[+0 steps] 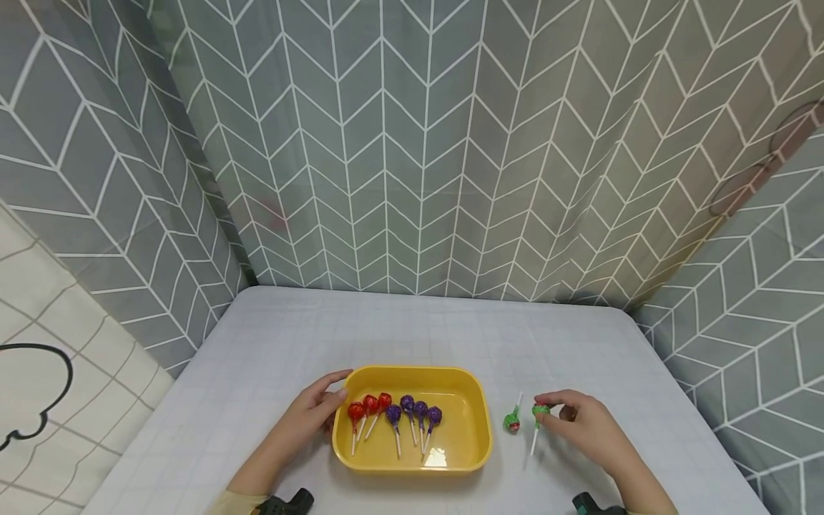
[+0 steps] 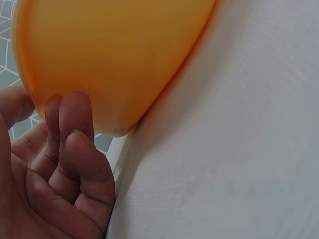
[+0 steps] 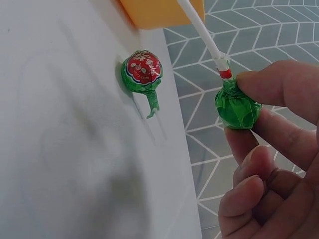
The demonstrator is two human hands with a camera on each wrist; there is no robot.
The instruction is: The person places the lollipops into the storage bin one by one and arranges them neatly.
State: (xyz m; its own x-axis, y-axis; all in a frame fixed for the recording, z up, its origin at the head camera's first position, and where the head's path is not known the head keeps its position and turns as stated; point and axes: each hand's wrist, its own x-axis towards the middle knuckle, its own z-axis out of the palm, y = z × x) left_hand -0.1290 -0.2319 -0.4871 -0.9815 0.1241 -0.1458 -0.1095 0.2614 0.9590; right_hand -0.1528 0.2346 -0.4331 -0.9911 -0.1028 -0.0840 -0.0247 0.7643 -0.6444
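A green lollipop [image 1: 541,410] is pinched by its head in the right hand [image 1: 589,425]; another [image 1: 511,422] lies just beside. The yellow tray [image 1: 473,400], with six lollipops [image 1: 394,413] inside, is touched at its left rim by the left hand [image 1: 315,413], fingers relaxed.

We saw a yellow tray [image 1: 479,415] of smooth plastic, glossy enough to throw a bright glare spot on its near floor. The bench [image 1: 399,329] wore a pale matt cloth with a faint grid and soft creases. The green lollipop [image 1: 541,410] in the right hand [image 1: 589,425] was wrapped in crinkled, shiny foil on a smooth white plastic-looking stick. A second green lollipop [image 1: 511,422] had the same crumpled wrapper. The curtain [image 1: 412,143] behind looked like matt fabric.
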